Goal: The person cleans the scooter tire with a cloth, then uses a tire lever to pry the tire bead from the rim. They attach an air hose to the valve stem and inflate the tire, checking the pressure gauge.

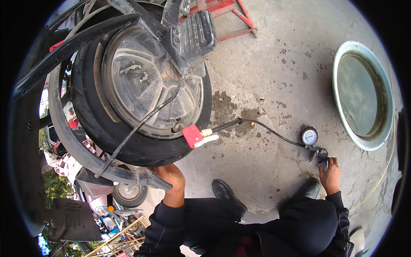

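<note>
A scooter's rear wheel (141, 81), with a black tyre and a dusty cast hub, fills the upper left. Clipped near its valve is a red air chuck (193, 136) with a white lever. A black hose (274, 132) runs from the chuck to a tyre inflator gun (317, 153) with a round dial gauge (309, 136). My right hand (330, 176) is closed round the gun's handle, low over the floor. My left hand (172, 182) reaches up against the tyre's near side, beside the end of the fender (81, 152); its fingers are hidden behind them.
A pale green basin (338, 92) of murky water stands at the right. Part of a red metal stand (235, 32) shows at the top. Wet patches mark the concrete floor (274, 171). Parked scooters (128, 195) crowd the lower left, and a thin yellow hose (376, 186) curves along the right.
</note>
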### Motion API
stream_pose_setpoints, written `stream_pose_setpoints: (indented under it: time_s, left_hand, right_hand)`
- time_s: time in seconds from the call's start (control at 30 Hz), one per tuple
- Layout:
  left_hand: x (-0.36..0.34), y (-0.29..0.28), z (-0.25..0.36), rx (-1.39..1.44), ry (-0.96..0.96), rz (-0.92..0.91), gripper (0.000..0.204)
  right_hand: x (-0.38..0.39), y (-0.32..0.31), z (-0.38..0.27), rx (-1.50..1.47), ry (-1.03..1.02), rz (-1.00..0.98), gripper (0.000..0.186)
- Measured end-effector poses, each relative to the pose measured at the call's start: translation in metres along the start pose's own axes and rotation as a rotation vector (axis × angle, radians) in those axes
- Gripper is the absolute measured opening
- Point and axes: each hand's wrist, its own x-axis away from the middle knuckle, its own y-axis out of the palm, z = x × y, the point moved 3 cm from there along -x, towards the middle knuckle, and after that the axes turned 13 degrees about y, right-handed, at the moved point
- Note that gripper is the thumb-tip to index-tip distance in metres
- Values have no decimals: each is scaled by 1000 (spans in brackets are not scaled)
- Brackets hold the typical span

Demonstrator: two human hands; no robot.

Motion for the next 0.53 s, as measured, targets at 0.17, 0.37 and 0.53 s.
stream_pose_setpoints:
  time_s: [0.17, 0.37, 0.53]
  left_hand:
    - [-1, 12, 19, 241, 127, -88, 56]
    - [-12, 30, 41, -9, 102, -297, 67]
    - [-20, 30, 38, -74, 158, -329, 78]
  right_hand:
    - [-6, -91, -135, -436, -371, -189, 52]
    - [4, -164, -334, -345, -1305, 17, 71]
    - [11, -147, -407, -46, -1427, -116, 78]
